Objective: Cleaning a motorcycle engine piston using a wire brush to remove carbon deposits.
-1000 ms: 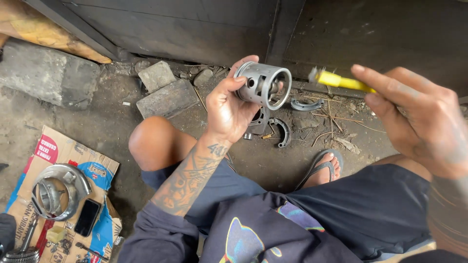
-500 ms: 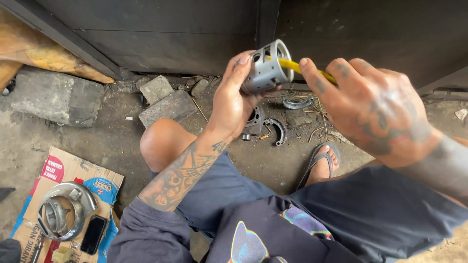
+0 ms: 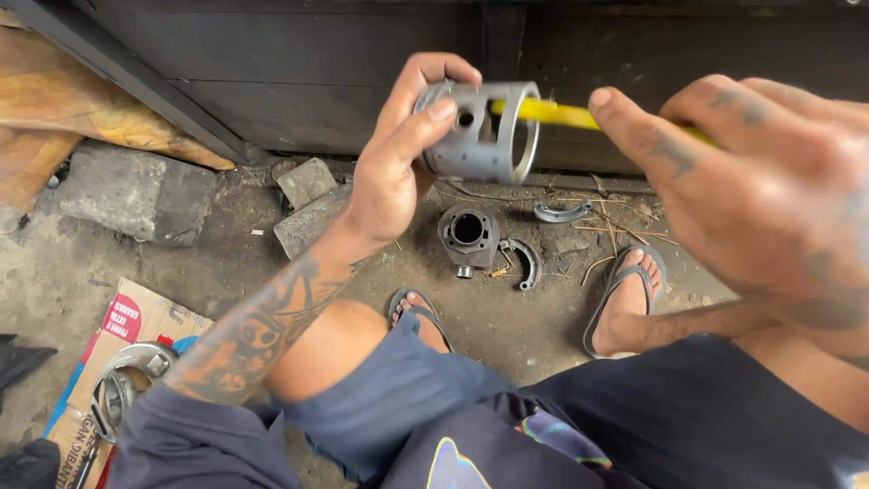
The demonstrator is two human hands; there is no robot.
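Grey piston [image 3: 478, 131] gripped by left hand [image 3: 394, 172]; yellow tool [image 3: 552, 112] poked inside, pinched by right hand [image 3: 760, 181]. Cylinder [image 3: 468, 237], brake shoes [image 3: 528, 263] seen below piston.

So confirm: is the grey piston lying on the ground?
No, the left hand holds the grey piston up in the air, with the right hand's yellow tool poking inside.

The left hand [image 3: 398, 172] is raised at about eleven o'clock of centre, its tattooed forearm running down toward seven o'clock. Its fingers curl over the top while the thumb presses from the near side, so the hand is clamped on what it holds. The right hand [image 3: 769, 190] fills the three o'clock side, back of the hand toward the camera, tattooed knuckles up, forefinger stretched toward nine o'clock, the other fingers folded in a pinch. Both knees are bent below, feet in sandals.
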